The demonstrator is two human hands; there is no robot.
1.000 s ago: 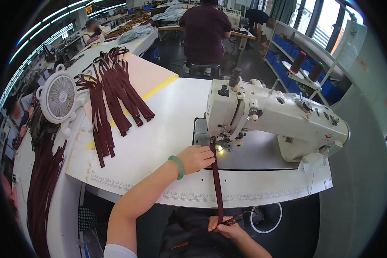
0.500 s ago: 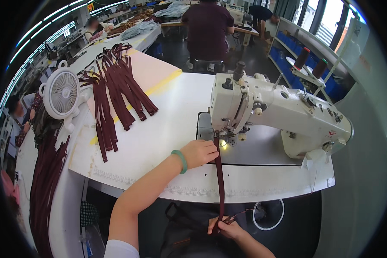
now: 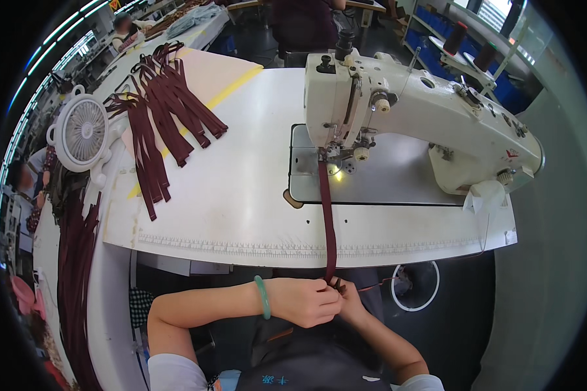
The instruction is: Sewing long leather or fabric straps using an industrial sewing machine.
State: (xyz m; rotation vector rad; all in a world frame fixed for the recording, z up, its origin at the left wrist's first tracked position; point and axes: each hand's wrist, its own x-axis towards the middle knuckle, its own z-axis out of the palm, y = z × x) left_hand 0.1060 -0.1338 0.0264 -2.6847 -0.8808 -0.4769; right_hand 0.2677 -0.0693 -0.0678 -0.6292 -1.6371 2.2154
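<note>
A flat maroon strap [image 3: 327, 215] runs from under the presser foot of the white sewing machine [image 3: 398, 91], across the table and over its front edge. Just below that edge my left hand [image 3: 306, 302], a green bangle [image 3: 262, 296] at its wrist, is closed around the strap's lower part. Against it, my right hand [image 3: 350, 303] is closed at the same place, fingers partly hidden behind the left. Something small and dark shows between the hands, too covered to name. A thin orange cord [image 3: 377, 284] leads from there to the right.
Several maroon straps [image 3: 169, 107] lie in bunches on the left of the table [image 3: 241, 225], beside a white fan [image 3: 85, 133]. More long straps [image 3: 78, 280] hang at far left. A white ring [image 3: 435, 287] is below the table, and thread cones [image 3: 455, 38] stand behind the machine.
My left hand has left the strap near the needle and come down to meet my right hand below the table edge. My right hand has risen slightly. The view has tilted downward.
</note>
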